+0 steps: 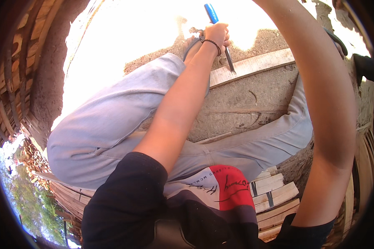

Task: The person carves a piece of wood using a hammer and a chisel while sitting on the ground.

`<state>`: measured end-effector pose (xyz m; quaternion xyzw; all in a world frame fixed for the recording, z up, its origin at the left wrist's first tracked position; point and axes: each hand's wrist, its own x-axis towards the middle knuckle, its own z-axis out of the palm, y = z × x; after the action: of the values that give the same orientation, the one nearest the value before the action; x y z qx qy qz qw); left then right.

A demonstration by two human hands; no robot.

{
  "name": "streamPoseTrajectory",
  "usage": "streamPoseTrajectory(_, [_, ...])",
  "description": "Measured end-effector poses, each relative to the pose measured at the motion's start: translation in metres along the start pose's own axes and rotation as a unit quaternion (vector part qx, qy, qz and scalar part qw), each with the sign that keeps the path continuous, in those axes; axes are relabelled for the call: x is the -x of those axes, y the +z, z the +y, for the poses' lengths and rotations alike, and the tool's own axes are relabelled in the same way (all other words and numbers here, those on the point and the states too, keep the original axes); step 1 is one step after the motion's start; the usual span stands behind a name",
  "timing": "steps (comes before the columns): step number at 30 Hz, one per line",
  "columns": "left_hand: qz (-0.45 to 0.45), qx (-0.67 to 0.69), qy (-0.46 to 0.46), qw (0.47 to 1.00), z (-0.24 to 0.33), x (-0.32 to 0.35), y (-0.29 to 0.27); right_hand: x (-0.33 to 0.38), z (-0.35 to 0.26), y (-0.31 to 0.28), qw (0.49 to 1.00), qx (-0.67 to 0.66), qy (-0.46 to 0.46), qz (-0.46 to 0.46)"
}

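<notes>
In the head view, the left hand [217, 34] is holding a chisel [229, 59] with a blue handle and a dark shaft, its grip closing around the upper part of the tool, and the chisel is leaning over a pale wooden board [264, 63], its lower end appearing to be touching the top of that board toward its left end. The board is lying across the bare ground [241, 97], between the person's bent legs. The right arm [326, 91] is passing over the right end of the board and running out at the upper edge; its hand is lying out of view, so I cannot tell how that grip is standing. A dark bracelet [215, 45] is circling the left wrist, just beyond the board's left end. The light grey trousers [112, 101] are spreading on the near side of the board and around both its ends. Nearer the body than the board, the black shirt [124, 199] is showing a red and white front panel, and strips of wood [278, 195] are lying beside it. Beyond the board, strong sunlight is whitening the ground.
</notes>
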<state>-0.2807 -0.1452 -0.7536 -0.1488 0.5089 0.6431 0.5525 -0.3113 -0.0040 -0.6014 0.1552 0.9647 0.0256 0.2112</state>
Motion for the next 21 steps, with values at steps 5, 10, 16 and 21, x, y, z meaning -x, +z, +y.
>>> streamPoseTrajectory(5, [0.001, -0.001, -0.016, 1.0, 0.0, 0.0, 0.003, -0.001, -0.003, -0.003, 1.0, 0.007, -0.004, -0.01])
streamPoseTrajectory(10, [0.016, -0.011, -0.042, 0.999, 0.0, -0.005, 0.002, 0.01, -0.006, -0.012, 0.998, 0.015, -0.044, -0.044])
streamPoseTrajectory(16, [0.01, -0.021, -0.016, 1.0, -0.01, -0.021, 0.001, 0.005, 0.009, 0.024, 0.999, -0.034, 0.026, 0.029])
streamPoseTrajectory(21, [0.039, 0.045, -0.025, 0.998, -0.019, -0.028, 0.002, 0.005, 0.012, 0.026, 0.999, -0.026, 0.027, 0.017])
